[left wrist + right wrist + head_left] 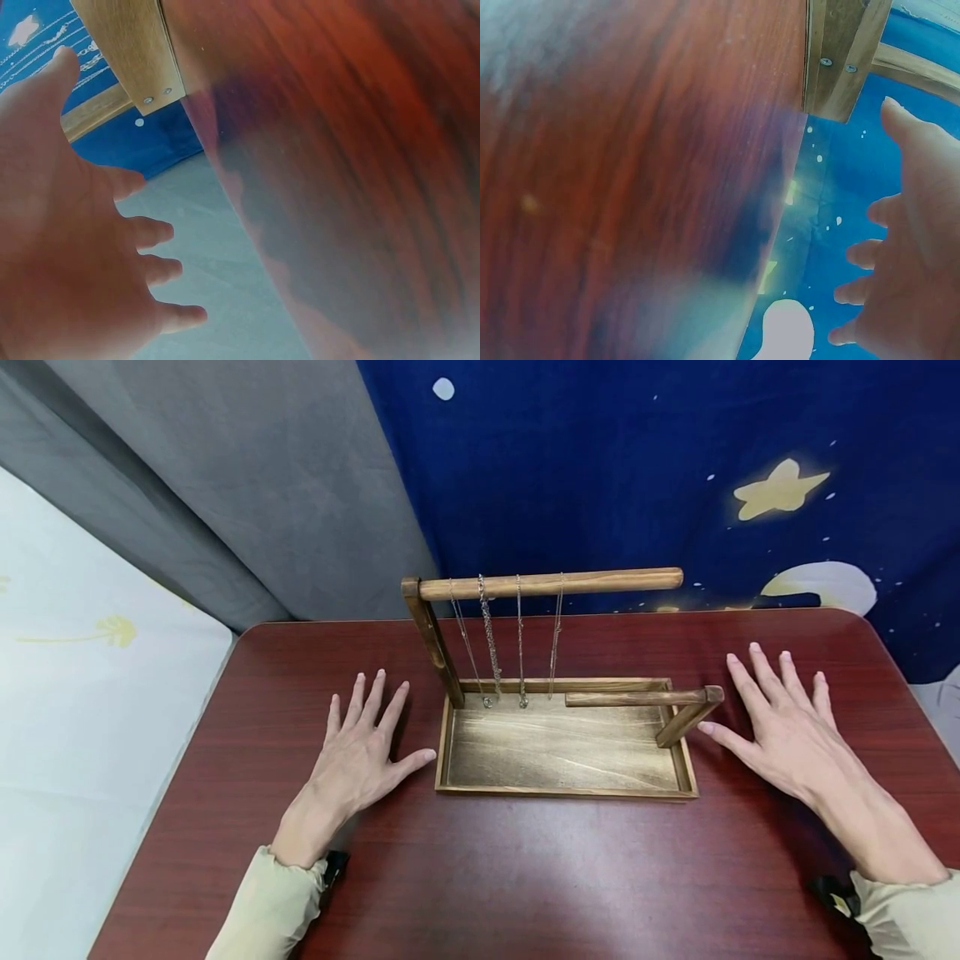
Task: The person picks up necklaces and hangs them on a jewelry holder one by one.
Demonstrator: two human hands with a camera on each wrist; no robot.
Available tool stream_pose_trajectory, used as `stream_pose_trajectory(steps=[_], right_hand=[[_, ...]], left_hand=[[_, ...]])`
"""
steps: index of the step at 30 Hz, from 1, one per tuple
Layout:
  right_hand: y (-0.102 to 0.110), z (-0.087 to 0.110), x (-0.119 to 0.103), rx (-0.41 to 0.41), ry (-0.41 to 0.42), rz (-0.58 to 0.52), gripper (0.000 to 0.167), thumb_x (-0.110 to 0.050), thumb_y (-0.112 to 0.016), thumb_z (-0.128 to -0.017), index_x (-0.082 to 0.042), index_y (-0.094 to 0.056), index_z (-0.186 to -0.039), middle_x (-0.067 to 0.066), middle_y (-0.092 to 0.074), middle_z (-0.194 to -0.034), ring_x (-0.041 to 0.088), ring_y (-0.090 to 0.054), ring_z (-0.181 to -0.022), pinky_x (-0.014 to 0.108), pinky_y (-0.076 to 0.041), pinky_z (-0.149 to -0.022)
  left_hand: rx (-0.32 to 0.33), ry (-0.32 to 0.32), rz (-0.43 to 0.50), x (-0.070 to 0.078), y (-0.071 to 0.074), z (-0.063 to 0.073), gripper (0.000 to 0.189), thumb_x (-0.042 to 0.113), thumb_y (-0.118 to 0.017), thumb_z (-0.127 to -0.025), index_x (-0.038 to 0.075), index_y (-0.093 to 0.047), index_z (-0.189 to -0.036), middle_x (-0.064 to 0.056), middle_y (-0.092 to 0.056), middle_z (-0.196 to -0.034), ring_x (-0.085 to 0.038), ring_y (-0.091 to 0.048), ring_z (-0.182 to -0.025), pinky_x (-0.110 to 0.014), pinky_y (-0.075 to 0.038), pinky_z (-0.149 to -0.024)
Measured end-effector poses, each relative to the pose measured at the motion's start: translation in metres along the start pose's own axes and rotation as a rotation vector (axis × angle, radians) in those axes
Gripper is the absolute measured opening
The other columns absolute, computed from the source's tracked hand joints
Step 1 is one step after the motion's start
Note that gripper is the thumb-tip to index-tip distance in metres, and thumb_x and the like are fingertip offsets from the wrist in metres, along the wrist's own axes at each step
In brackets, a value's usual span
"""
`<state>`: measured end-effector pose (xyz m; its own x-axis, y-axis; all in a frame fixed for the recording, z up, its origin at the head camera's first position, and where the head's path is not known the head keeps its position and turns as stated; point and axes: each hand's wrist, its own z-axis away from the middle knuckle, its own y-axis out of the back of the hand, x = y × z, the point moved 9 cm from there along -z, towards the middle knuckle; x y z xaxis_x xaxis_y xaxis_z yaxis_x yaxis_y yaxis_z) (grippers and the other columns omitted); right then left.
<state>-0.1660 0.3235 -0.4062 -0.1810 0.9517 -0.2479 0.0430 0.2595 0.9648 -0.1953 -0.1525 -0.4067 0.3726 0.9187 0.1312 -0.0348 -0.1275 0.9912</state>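
Observation:
A wooden jewelry stand (562, 760) with a shallow tray base sits mid-table in the head view. Several thin silver necklaces (520, 635) hang from its upper bar (615, 581), two with small pendants near the tray. The shorter lower bar (630, 698) on the right carries nothing. My left hand (356, 764) is spread over the table left of the tray, thumb tip close to its side. On the right, my right hand (791, 735) is likewise spread, thumb pointing at the tray's right end. Both hands hold nothing. The wrist views show the stand's screwed ends (139, 56) (838, 64) beyond each thumb.
The dark red wooden table (525, 868) has rounded far corners. Behind it hang a grey curtain (262, 485) and a blue cloth (600, 468) with stars and a moon. A white sheet (90, 710) borders the table's left side.

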Motion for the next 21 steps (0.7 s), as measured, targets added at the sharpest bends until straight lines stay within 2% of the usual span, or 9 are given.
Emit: stream_pose_trajectory(steps=[9, 21], right_hand=[[-0.0003, 0.0005, 0.0016, -0.003, -0.004, 0.002, 0.094, -0.054, -0.062, -0.092, -0.013, -0.013, -0.161, 0.018, -0.003, -0.165, 0.047, 0.003, -0.148, 0.070, 0.012, -0.111], [0.0003, -0.0002, 0.0033, 0.000, 0.003, 0.002, 0.094, -0.053, -0.063, -0.092, -0.012, -0.014, -0.160, 0.020, -0.004, -0.164, 0.049, 0.002, -0.147, 0.070, 0.012, -0.111]], left_hand=[[0.003, -0.001, 0.004, 0.0006, -0.0004, 0.0022, 0.098, 0.079, -0.046, -0.087, 0.020, -0.019, -0.161, -0.010, 0.000, -0.166, -0.031, 0.008, -0.151, -0.065, -0.005, -0.116], [0.008, -0.005, -0.003, 0.0011, 0.0005, -0.0007, 0.098, 0.079, -0.046, -0.087, 0.018, -0.021, -0.160, -0.010, -0.001, -0.166, -0.032, 0.007, -0.152, -0.065, -0.006, -0.116]])
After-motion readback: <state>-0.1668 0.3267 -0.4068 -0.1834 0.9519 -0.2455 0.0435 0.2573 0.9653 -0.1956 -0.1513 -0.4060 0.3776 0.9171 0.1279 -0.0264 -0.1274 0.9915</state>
